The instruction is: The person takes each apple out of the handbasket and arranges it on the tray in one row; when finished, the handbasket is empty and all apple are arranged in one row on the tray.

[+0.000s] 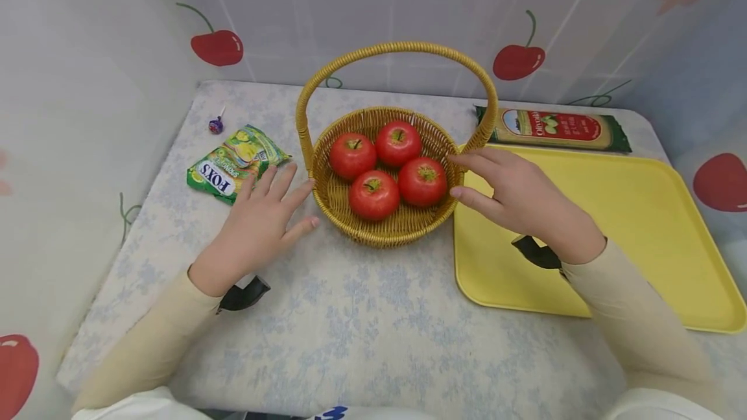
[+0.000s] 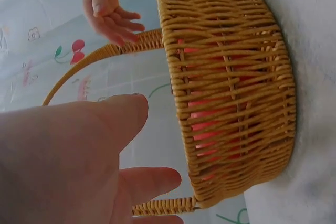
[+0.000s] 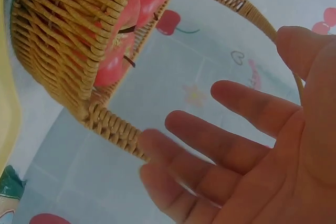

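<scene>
A round wicker basket [image 1: 382,239] with a tall arched handle [image 1: 403,48] stands on the table and holds several red apples [image 1: 374,195]. Left of it, my left hand [image 1: 253,229] has its fingers spread, fingertips close to the basket's left rim; no object is in it. On the opposite side my right hand [image 1: 519,193] reaches toward the right rim with fingers extended, also holding nothing. In the right wrist view, the loosely bent fingers of the right hand [image 3: 252,166] overlap the lower part of the handle [image 3: 113,129].
A green and yellow FOX'S candy bag [image 1: 224,167] lies beside the left hand, with a small lollipop [image 1: 216,125] behind it. A yellow tray [image 1: 613,212] lies at the right, under the right forearm. Behind the tray is a long pasta packet [image 1: 554,128].
</scene>
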A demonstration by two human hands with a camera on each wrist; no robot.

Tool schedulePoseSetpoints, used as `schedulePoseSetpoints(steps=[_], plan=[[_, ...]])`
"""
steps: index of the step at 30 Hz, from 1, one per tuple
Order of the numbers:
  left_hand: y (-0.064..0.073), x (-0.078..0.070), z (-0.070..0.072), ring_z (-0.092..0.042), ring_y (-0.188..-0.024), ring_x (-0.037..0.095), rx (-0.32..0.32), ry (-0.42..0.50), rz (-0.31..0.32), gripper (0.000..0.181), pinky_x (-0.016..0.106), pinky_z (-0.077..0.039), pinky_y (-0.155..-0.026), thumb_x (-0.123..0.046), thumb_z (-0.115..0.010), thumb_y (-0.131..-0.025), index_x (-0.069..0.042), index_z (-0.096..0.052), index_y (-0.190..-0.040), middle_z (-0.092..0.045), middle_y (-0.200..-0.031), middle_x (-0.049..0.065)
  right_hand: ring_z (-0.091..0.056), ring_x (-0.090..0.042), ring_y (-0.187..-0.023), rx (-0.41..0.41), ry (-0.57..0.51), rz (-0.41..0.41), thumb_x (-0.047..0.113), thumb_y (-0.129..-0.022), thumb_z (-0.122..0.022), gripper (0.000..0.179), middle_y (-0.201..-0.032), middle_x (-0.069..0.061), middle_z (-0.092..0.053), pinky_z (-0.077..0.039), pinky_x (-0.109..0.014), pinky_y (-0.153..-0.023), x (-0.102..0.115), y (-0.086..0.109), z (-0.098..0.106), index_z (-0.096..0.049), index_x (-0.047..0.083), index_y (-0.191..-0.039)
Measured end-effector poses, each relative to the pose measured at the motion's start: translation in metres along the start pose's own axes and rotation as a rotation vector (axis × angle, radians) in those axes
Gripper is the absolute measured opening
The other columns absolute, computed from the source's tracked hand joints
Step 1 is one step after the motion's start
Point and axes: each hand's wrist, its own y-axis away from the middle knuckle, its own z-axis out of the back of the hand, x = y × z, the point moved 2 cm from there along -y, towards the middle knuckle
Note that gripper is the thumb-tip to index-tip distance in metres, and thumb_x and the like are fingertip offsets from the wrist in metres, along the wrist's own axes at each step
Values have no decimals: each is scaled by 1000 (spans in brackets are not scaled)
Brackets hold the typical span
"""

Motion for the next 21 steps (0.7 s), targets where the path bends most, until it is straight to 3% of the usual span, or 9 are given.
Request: schedulePoseSetpoints(steps=[11, 21], plan=[[-9, -17, -15, -25, -152, 49, -3, 25, -87, 65, 70, -20, -119, -53, -55, -102, -15, -47, -153, -28, -167, 19, -61, -30, -123, 27, -58, 55, 36, -97, -70, 48, -133, -13, -64, -52, -50, -101, 15, -25, -22, -63, 7, -135], [-18, -21, -25, -32, -148, 53, -27, 63, -110, 57, 70, -27, -116, -52, -55, -102, -13, -58, -143, -31, -165, 21, -55, -30, -133, 98, -140, 20, 43, -93, -73, 57, -142, -13, -59, -47, -50, -109, 22, -49, -43, -61, 12, -140]])
